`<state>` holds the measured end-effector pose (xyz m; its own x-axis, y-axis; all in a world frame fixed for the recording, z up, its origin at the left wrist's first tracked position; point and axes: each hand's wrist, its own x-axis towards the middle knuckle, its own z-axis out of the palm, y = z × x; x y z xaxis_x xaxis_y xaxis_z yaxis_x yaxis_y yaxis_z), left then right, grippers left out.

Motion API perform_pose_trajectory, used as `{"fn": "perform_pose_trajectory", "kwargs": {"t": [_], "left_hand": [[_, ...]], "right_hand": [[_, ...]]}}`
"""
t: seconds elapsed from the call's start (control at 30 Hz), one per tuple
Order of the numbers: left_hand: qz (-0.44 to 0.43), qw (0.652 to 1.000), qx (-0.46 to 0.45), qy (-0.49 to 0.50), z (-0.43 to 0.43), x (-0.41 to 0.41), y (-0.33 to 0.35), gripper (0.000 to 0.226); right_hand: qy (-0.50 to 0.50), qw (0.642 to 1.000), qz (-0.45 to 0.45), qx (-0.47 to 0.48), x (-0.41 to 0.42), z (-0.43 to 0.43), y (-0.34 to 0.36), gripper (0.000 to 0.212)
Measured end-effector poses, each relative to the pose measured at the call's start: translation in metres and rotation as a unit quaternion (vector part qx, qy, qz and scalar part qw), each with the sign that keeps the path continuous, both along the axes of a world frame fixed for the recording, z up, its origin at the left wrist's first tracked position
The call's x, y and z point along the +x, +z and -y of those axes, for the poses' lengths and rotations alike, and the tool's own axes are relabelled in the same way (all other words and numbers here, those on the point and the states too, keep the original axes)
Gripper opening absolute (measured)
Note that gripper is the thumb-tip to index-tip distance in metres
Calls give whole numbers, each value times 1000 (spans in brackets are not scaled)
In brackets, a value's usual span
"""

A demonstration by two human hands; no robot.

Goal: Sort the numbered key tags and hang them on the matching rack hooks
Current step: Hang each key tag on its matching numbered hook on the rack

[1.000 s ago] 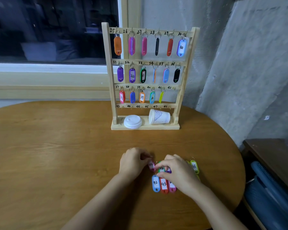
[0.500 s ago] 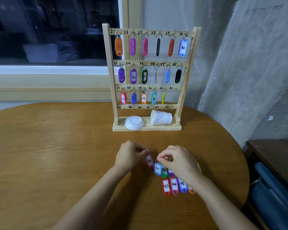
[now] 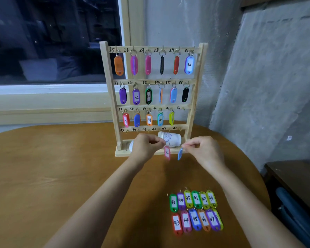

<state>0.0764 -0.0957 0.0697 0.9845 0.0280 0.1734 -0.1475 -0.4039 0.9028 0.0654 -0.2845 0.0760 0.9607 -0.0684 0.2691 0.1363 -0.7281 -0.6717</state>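
Observation:
A wooden rack (image 3: 198, 97) with hooks numbered 25 to 48 stands at the table's far side; tags hang on hooks 25 to 41, while hook 42 and the bottom row are bare. My left hand (image 3: 147, 146) pinches the ring of a pink tag marked 42 (image 3: 167, 152), which dangles in front of the rack's base. My right hand (image 3: 203, 151) pinches the ring of a blue tag (image 3: 180, 154), seen edge-on. Two rows of several coloured tags marked 43 to 48 (image 3: 195, 210) lie on the table near me.
A white paper cup (image 3: 171, 138) lies on its side on the rack's base, behind my hands, with a white lid (image 3: 131, 145) partly hidden by my left hand. The round wooden table (image 3: 52, 167) ends at the right beside a dark cabinet (image 3: 293, 176). Window and concrete wall behind.
Both hands have lifted off the tag pile and moved toward the rack, each carrying one tag by its ring. The remaining tags stay in two rows on the table.

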Motion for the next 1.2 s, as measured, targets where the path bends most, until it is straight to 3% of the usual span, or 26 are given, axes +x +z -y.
{"fn": "perform_pose_trajectory", "kwargs": {"t": [0.33, 0.53, 0.8, 0.93, 1.2], "left_hand": [[20, 991, -129, 14, 49, 51, 44, 13], [51, 985, -157, 43, 65, 70, 56, 16], [56, 993, -64, 85, 75, 82, 59, 19], [74, 990, 43, 112, 76, 81, 57, 10], [116, 976, 150, 103, 61, 68, 43, 13]], "right_hand": [[-10, 993, 114, -37, 57, 17, 26, 8], [-13, 984, 166, -70, 69, 17, 34, 11], [-11, 975, 207, -75, 81, 13, 44, 10], [-35, 973, 212, -81, 88, 7, 49, 14], [-97, 973, 167, -130, 97, 0, 42, 23]]}}
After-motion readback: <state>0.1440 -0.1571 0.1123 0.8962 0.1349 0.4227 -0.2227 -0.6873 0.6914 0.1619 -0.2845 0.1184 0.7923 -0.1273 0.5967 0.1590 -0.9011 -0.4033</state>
